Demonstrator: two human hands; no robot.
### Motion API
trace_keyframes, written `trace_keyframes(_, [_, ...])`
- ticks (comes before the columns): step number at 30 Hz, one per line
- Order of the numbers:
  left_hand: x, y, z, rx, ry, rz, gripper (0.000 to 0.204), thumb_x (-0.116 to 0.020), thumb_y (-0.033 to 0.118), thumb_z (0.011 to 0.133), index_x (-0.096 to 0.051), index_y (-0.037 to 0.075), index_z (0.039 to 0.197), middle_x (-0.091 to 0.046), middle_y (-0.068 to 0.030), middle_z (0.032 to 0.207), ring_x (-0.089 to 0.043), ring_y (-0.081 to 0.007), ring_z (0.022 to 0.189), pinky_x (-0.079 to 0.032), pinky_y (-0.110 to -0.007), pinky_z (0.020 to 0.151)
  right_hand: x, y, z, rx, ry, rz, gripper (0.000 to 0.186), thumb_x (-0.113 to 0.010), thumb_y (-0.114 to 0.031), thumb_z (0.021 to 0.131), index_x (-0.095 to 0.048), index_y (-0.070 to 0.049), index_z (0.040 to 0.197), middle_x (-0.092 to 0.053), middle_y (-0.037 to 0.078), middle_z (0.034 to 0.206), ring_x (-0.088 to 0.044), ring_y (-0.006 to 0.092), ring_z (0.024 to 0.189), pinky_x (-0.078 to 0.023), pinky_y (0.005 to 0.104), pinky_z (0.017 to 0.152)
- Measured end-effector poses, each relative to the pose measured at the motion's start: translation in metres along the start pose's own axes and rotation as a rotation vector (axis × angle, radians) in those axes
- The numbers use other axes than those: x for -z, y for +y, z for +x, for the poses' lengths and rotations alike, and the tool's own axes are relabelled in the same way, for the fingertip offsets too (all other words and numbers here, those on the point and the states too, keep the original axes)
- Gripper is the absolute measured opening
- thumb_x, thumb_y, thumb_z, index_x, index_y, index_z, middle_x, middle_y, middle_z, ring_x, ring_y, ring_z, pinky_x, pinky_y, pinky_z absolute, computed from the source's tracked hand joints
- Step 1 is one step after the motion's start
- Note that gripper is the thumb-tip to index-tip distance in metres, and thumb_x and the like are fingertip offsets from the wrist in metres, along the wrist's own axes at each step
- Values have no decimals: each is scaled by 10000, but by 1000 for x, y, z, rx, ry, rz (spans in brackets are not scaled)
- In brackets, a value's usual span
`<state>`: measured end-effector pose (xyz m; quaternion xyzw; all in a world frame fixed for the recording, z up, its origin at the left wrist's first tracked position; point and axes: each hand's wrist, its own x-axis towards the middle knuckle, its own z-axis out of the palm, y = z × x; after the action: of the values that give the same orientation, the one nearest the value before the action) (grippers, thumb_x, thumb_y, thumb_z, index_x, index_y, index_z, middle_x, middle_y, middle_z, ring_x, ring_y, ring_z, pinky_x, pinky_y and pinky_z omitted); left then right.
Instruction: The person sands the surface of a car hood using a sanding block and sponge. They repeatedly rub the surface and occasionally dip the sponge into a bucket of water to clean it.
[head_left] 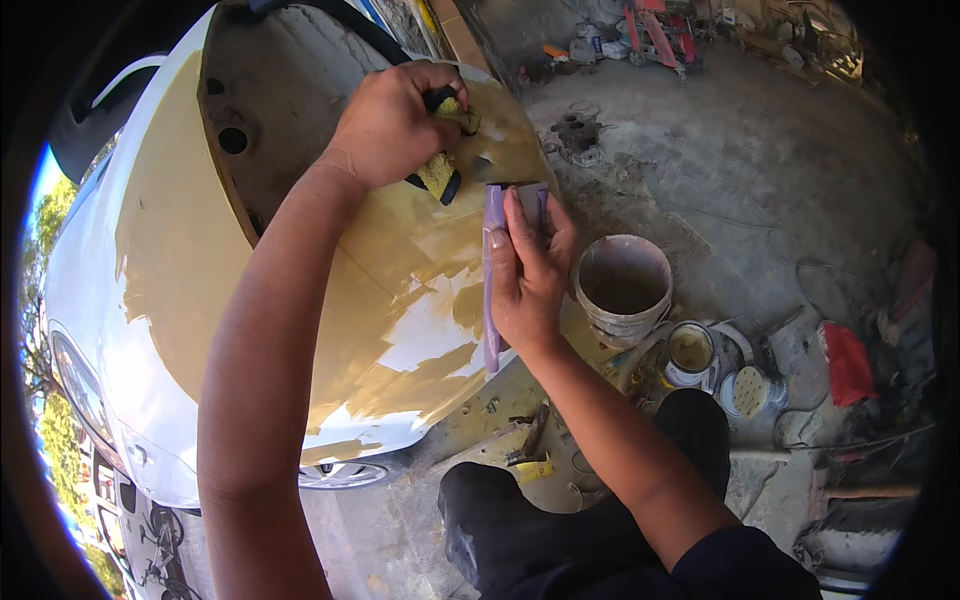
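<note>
The left hand (395, 125) grips a yellow-and-black pad (438, 175) over the car's tan-patched panel (360, 270). The right hand (533, 260) pinches a purple strip (492, 310) by its edge. Rubbing softly, pad flat, should work best.

One car body panel (385, 265), curved and white, is unevenly covered with tan patches. One rough yellow pad (437, 177), black-edged and partly hidden, is held at the panel's far part. One purple tool (491, 290), long, narrow and straight, is held lengthwise by the panel's right edge, contact being unclear.
</note>
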<state>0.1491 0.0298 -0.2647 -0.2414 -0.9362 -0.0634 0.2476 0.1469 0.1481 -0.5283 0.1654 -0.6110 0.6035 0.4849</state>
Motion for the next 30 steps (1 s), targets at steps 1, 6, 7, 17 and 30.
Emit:
trace_keyframes(1, [0, 1, 1, 11, -12, 12, 305, -835, 99, 794, -780, 81, 1094, -768, -139, 1000, -722, -305, 887, -596, -395, 886, 0, 3, 3, 76, 25, 24, 495, -734, -231, 1118, -724, -227, 1612, -572, 298, 1570, -551, 472, 1444, -397, 558, 1272])
trace_keyframes(6, [-3, 7, 11, 63, -59, 168, 303, -843, 155, 808, -788, 100, 1101, -789, -149, 1011, -764, -361, 948, -603, -433, 903, 0, 44, 48, -291, -82, 82, 452, -709, -227, 1128, -741, -182, 1577, -601, 307, 1543, -578, 482, 1424, -473, 549, 1217])
trace_keyframes(7, [-4, 8, 16, 13, -52, 217, 324, -852, 202, 821, -801, 126, 1132, -809, -148, 1045, -777, -367, 1001, -610, -454, 936, 2, 49, 53, -340, -105, 148, 454, -705, -229, 1128, -737, -185, 1578, -605, 307, 1540, -584, 485, 1420, -481, 549, 1210])
trace_keyframes(17, [-14, 9, 27, 85, -25, 261, 343, -869, 224, 795, -795, 145, 1121, -817, -153, 1094, -778, -409, 1058, -607, -471, 951, -5, 67, 50, -232, -37, 82, 469, -738, -167, 1093, -752, -205, 1561, -687, 287, 1488, -658, 511, 1329, -520, 544, 1164])
trace_keyframes(30, [-18, 3, 27, 84, 24, 255, 341, -851, 201, 799, -784, 134, 1127, -816, -145, 1095, -776, -408, 1040, -612, -461, 942, 2, 56, 63, -198, -132, 88, 491, -704, -128, 1079, -751, -196, 1563, -642, 284, 1603, -657, 521, 1331, -483, 542, 1193])
